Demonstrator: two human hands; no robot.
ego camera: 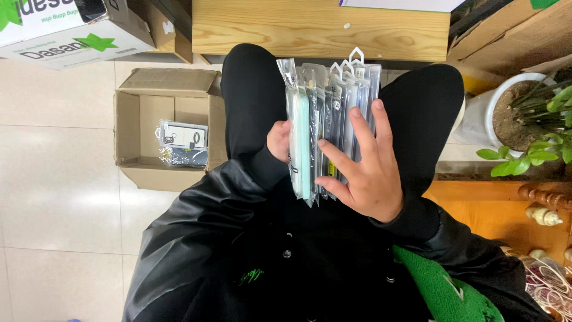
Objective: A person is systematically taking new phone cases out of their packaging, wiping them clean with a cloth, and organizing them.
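Now | both hands clasp upright sleeved packets | fingers spread

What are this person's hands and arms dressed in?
Both hands are bare, with no gloves, rings or watch showing. The right hand and left hand come out of long, shiny black jacket sleeves that end in ribbed black knit cuffs.

Beside the open brown cardboard box: two hands, one fanned stack of clear plastic-sleeved packets, one white potted plant.
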